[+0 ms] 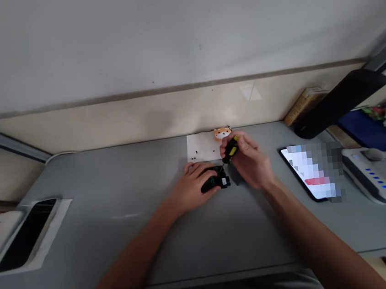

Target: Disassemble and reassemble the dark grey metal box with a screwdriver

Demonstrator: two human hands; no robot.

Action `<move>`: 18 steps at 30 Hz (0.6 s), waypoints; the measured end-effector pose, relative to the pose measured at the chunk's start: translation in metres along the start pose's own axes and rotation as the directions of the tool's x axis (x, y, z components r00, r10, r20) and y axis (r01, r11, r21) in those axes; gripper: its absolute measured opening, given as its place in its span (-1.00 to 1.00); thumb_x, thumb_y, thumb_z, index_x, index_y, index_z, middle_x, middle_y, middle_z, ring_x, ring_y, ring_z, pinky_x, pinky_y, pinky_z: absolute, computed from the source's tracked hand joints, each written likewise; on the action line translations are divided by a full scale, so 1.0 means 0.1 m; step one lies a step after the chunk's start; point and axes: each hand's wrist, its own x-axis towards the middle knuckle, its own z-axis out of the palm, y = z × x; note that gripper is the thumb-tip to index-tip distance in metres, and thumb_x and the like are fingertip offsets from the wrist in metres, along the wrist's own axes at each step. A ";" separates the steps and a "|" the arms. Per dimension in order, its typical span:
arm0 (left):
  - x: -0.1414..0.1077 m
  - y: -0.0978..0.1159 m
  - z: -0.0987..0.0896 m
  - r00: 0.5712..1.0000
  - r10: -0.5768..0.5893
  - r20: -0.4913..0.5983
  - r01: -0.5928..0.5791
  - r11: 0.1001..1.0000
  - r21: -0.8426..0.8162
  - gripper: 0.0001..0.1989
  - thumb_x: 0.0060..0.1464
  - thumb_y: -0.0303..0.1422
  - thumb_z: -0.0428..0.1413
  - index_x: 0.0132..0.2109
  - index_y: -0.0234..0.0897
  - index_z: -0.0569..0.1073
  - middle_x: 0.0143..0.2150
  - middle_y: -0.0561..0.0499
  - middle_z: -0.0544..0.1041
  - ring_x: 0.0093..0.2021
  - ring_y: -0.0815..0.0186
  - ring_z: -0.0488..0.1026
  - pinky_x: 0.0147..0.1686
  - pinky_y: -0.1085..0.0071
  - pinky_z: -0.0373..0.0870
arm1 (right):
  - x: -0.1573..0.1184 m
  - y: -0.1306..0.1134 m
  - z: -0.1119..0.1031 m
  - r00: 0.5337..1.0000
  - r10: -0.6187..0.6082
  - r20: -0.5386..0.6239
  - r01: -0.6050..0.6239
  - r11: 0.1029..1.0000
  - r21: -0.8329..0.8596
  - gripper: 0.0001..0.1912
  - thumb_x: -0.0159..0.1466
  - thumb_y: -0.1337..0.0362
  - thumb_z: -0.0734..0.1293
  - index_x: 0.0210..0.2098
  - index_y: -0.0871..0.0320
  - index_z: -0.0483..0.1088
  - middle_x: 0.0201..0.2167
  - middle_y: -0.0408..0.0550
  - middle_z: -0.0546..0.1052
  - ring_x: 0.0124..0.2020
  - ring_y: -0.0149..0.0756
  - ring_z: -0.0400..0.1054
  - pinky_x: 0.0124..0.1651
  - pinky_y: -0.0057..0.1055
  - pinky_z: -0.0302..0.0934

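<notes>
A black device (223, 181) lies on the counter (114, 180) — left hand (198, 186) clasping it from nine o'clock, right hand (252, 160) pinching a screwdriver (230, 150) over it from one — with white paper (200, 144) at twelve, a lit phone (308, 173) at three

My left grip (197, 184) covers part of the device (223, 176), and my right grip (249, 159) hides some of the screwdriver (231, 149), whose tip is too small and dim for me to say whether it touches the device. The specks (196, 152) on the paper (201, 142) are too tiny to name. Pixelation blots out part of the lit phone (297, 170). The right edge cuts off the grey machine (372, 176), the bottom edge both my forearms (311, 224).
</notes>
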 end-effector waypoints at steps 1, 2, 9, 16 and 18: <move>0.00 0.00 0.00 1.000 0.006 -0.007 -0.006 1.000 0.000 -0.77 0.35 -0.21 0.11 0.04 -0.19 0.51 0.12 -0.13 0.55 0.18 0.10 0.46 0.22 0.08 0.30 | 0.00 -0.01 -0.01 1.000 0.001 -0.003 -0.001 1.000 -0.005 -0.66 0.16 -0.04 0.52 -0.30 0.02 0.41 -0.34 -0.12 0.44 -0.30 -0.29 0.36 -0.23 -0.28 0.28; -0.01 -0.01 0.01 1.000 0.006 -0.011 -0.006 1.000 0.000 -0.77 0.35 -0.21 0.11 0.03 -0.19 0.51 0.12 -0.13 0.55 0.18 0.10 0.46 0.22 0.07 0.30 | 0.00 -0.02 -0.02 1.000 0.005 -0.007 -0.005 1.000 -0.006 -0.64 0.13 -0.02 0.54 -0.31 0.02 0.38 -0.33 -0.13 0.46 -0.30 -0.29 0.38 -0.22 -0.28 0.29; 0.00 0.01 -0.02 1.000 -0.001 0.006 0.001 1.000 0.012 -0.77 0.36 -0.21 0.10 0.05 -0.16 0.51 0.15 -0.11 0.55 0.18 0.12 0.46 0.24 0.07 0.29 | 0.02 0.00 -0.04 0.998 -0.029 -0.053 0.026 0.998 -0.051 -0.53 0.18 -0.07 0.52 -0.37 0.01 0.19 -0.58 -0.32 0.20 -0.57 -0.43 0.10 -0.46 -0.41 0.08; 0.00 0.00 -0.01 1.000 0.012 -0.009 -0.012 0.999 0.039 -0.77 0.34 -0.21 0.12 0.02 -0.20 0.52 0.14 -0.14 0.55 0.17 0.10 0.48 0.24 0.06 0.27 | 0.02 -0.02 -0.03 0.999 0.008 -0.048 -0.008 1.000 -0.013 -0.61 0.25 -0.16 0.41 -0.27 0.04 0.48 -0.44 -0.15 0.35 -0.42 -0.34 0.26 -0.29 -0.31 0.22; -0.01 0.00 -0.02 1.000 0.007 0.002 -0.007 0.999 0.043 -0.77 0.34 -0.21 0.11 0.03 -0.18 0.52 0.14 -0.13 0.55 0.18 0.10 0.48 0.25 0.06 0.27 | 0.01 -0.01 -0.04 0.999 -0.011 -0.049 0.009 1.000 -0.023 -0.63 0.18 -0.11 0.49 -0.36 0.05 0.46 -0.37 -0.13 0.41 -0.35 -0.33 0.32 -0.25 -0.31 0.25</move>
